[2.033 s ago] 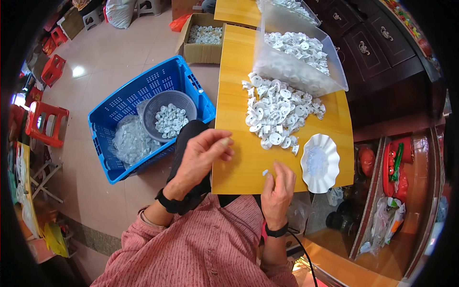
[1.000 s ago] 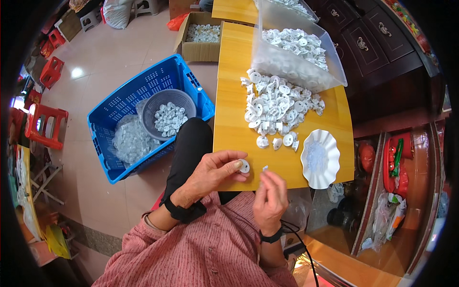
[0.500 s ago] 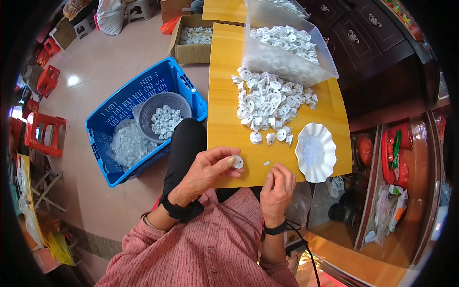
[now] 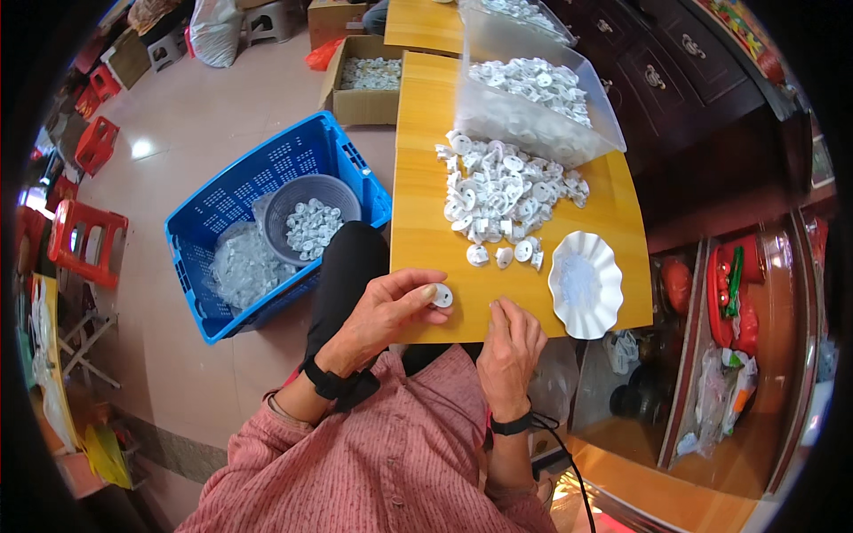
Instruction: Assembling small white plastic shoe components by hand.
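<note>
Between the thumb and fingers of my left hand [image 4: 389, 311] is a round white plastic fitting [image 4: 442, 296] with small dark holes, held over the table's near edge. My right hand [image 4: 511, 355] rests low on the table to the right of it, fingers drawn together and tips down on the wood. Whatever those fingertips pinch is hidden. Beyond both hands lies a heap of similar white fittings [image 4: 511, 191], with a few loose ones at its near side. A wavy-rimmed white dish [image 4: 607, 289] holding small clear pieces [image 4: 579, 281] stands right of my right hand.
On the yellow wooden table [image 4: 422, 160], a clear plastic bin [image 4: 524, 111] of white fittings stands at the back. Left on the floor, a blue crate [image 4: 200, 306] holds a grey bowl [image 4: 354, 200] of parts and plastic bags. A cardboard box [image 4: 369, 108] sits behind. Dark drawers flank the right.
My right hand has moved slightly left, and its fingertips now cover the spot where a small clear piece lay. My left hand keeps hold of the fitting. The whole view has shifted slightly.
</note>
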`<state>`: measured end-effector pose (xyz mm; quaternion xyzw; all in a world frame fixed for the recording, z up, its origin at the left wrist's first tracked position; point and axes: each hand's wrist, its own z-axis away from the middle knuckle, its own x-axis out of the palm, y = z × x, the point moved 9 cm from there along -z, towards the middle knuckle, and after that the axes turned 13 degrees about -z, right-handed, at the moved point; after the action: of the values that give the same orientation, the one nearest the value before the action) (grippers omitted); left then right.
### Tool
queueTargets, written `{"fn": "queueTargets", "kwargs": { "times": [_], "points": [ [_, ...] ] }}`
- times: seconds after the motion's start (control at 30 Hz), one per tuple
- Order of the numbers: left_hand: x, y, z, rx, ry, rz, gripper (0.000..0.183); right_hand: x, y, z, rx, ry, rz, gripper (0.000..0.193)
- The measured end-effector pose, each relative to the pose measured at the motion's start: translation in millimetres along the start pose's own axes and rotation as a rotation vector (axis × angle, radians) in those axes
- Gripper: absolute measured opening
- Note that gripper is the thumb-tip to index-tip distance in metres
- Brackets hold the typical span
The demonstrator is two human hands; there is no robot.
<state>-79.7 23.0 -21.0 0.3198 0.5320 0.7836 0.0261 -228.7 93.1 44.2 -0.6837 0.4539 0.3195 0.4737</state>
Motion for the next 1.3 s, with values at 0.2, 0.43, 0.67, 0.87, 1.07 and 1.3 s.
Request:
{"fn": "queueTargets", "kwargs": {
  "times": [0.2, 0.43, 0.67, 0.87, 1.07, 1.3],
  "points": [
    [1.1, -1.7, -0.4, 0.009, -0.007, 0.06, 0.03, -7.6, -18.6, 8.7, -0.03, -0.129, -0.05, 0.041],
    [-1.3, -0.2, 3.5, 0.031, -0.032, 0.103, 0.032, -6.1, -12.9, 16.6, -0.076, -0.064, -0.161, 0.03],
    [-3.8, -4.4, 1.7, 0.058, -0.09, 0.201, 0.035, -8.3, -13.2, 22.0, -0.15, 0.035, -0.217, 0.015],
    [-4.6, -3.0, 3.1, 0.06, -0.099, 0.193, 0.039, -6.7, -15.4, 15.5, -0.028, 0.1, -0.429, 0.012],
    [-4.4, 0.4, 2.7, 0.082, -0.093, 0.152, 0.041, 0.0, -25.8, -2.7, 0.278, 0.113, -0.825, 0.008],
    [-5.6, -0.4, 2.5, 0.093, -0.128, 0.205, 0.038, -1.8, -39.9, -22.1, 0.155, 0.155, -0.792, 0.015]
  ]
}}
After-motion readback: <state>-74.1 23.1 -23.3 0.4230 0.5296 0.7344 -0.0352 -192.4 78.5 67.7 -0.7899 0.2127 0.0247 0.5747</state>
